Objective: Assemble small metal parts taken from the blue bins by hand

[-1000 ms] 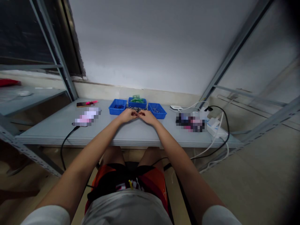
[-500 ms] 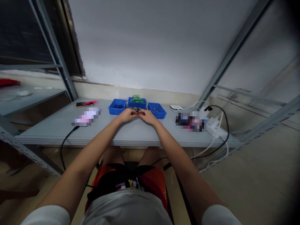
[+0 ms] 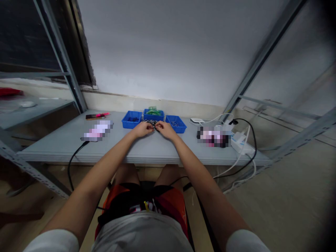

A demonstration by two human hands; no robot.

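Observation:
My left hand [image 3: 142, 129] and my right hand [image 3: 165, 130] rest on the grey table [image 3: 131, 147], fingertips meeting over a small dark part [image 3: 154, 127] that both pinch. Just beyond the fingers lies a heap of small dark metal parts [image 3: 151, 122]. Behind it stand three blue trays: the left tray [image 3: 131, 119] holds dark pieces, the middle tray [image 3: 153, 114] holds green pieces, the right tray [image 3: 176, 123] holds small pieces.
A pink marker and a dark flat object [image 3: 96, 116] lie at the far left. Blurred items sit left [image 3: 97, 130] and right [image 3: 214, 136]. White chargers and cables [image 3: 243, 141] crowd the right end. Metal shelf posts [image 3: 63, 59] flank the table.
My right hand has shifted slightly away from me toward the heap; the fingertips have parted a little around the small part. Arms stay in place.

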